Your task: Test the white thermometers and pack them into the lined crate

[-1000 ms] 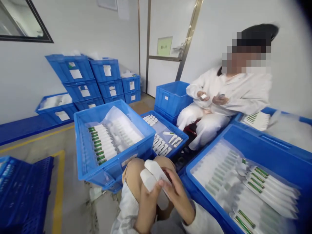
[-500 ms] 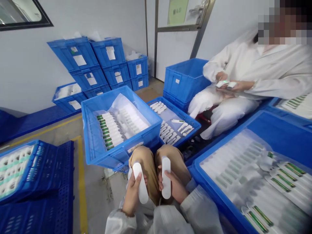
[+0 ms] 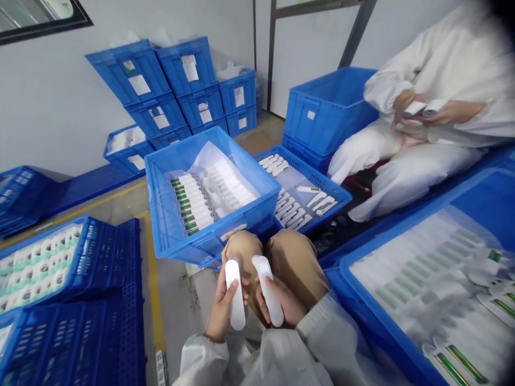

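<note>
Above my lap, my left hand (image 3: 222, 306) is closed around a long white rounded device (image 3: 235, 295), its thumb lying on the front. Beside it my right hand (image 3: 284, 301) grips a similar white device (image 3: 270, 294), which leans to the left and shows lit marks near its top end. The two devices are apart. Just beyond my knees stands a blue crate (image 3: 217, 230) holding a row of white pieces with green strips (image 3: 189, 206) and a translucent sheet. Behind that crate, a shallow blue tray (image 3: 338, 197) holds white parts.
At the right, a large blue crate (image 3: 354, 289) holds more white pieces, some with green strips. A seated person in white (image 3: 438, 64) holds white devices at the upper right. Blue crates (image 3: 145, 80) are stacked by the wall; blue baskets (image 3: 96, 268) stand at the left.
The view has shifted, with the crates now higher or further right. The device in my right hand has tilted to the left, and lit marks now show on it. Both devices remain held.
</note>
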Demonstrator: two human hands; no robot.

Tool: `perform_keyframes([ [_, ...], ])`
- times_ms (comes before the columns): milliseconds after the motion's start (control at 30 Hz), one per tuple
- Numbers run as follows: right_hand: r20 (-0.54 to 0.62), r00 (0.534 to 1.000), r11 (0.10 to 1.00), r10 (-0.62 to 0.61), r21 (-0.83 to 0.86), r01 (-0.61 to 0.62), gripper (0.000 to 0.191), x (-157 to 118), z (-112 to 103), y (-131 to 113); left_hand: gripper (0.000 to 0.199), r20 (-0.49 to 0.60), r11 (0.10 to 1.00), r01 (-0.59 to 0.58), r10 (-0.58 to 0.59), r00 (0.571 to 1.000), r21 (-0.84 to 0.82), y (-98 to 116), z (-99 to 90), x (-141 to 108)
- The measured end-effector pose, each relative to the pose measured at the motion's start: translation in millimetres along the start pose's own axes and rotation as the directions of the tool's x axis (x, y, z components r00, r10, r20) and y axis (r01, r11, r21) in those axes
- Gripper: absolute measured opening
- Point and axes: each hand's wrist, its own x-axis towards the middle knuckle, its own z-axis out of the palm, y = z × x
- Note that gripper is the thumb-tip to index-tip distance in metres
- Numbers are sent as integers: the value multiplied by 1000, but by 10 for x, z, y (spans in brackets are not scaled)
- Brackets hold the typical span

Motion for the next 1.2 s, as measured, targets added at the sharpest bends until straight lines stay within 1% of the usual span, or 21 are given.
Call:
perform_keyframes([
  [67,-44,999,1000,11,-7,-12,40,32,-14,8,78,8,998,15,-15,1000,-57,12,-8,-9],
  [133,-56,997,999,46,-5,-46,43,46,-37,-1,76,24,992,27,-24,999,-125,6,-28,0],
  [233,-14,994,994,109,28,-109,47,41,-63,-31,78,56,974,47,-35,998,-223,-11,-64,28],
  [333,31,988,986,150,70,-152,47,28,-77,-60,75,58,961,56,-42,997,-271,-13,-77,43],
  [400,45,987,984,154,83,-158,47,22,-84,-71,73,39,956,60,-51,998,-287,-5,-74,40],
  [533,47,990,988,136,63,-139,47,19,-93,-69,74,18,953,67,-65,998,-296,-1,-71,16],
  [633,17,994,994,104,40,-105,45,21,-85,-51,73,32,964,60,-54,998,-260,-24,-73,-2],
  [767,-35,998,998,50,-48,-52,40,17,-56,-20,76,4,990,56,-56,998,-130,-88,-63,0],
  [867,-69,994,986,87,-139,-96,47,19,-44,-6,80,-15,998,54,-54,998,-20,-141,-52,14],
  [933,-86,990,978,111,-165,-124,49,25,-46,-2,82,-16,999,40,-40,999,32,-168,-46,21],
  [1067,-109,985,972,137,-176,-155,50,37,-48,-12,86,-19,998,24,-23,1000,63,-201,-33,27],
  [1200,-134,978,964,162,-192,-186,48,28,-19,-46,85,-31,998,29,-27,999,62,-216,-24,32],
])
